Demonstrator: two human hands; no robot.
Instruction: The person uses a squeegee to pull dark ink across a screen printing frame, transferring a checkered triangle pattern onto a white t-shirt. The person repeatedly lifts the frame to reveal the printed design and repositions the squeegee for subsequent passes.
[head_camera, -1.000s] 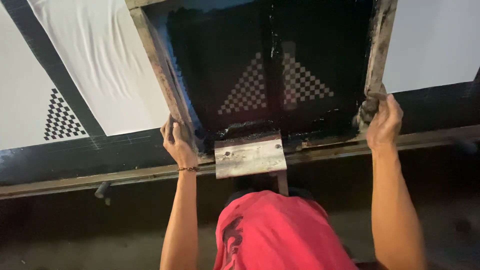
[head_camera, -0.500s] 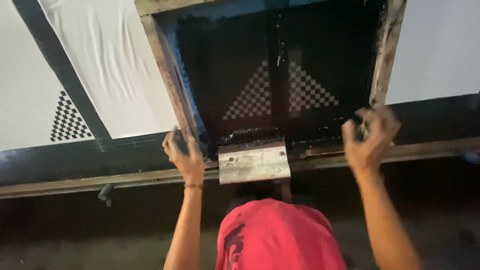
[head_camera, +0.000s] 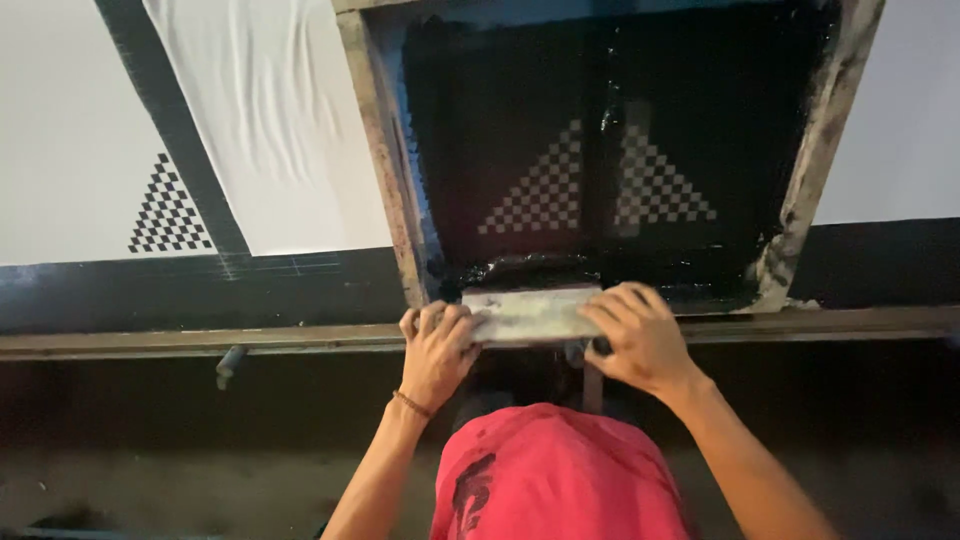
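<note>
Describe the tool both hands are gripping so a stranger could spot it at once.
Find the big wooden-framed printing screen coated in black ink. At its near edge lies a squeegee, a pale, ink-smeared flat bar, gripped by the left hand and right hand. It is the only light-coloured piece against the black mesh.

Long dark work table (head_camera: 300, 290) with wooden front rail (head_camera: 200, 342). White cloth (head_camera: 270, 120) lies spread on top. Dim, stained floor (head_camera: 150, 480) below. Lighting low.
</note>
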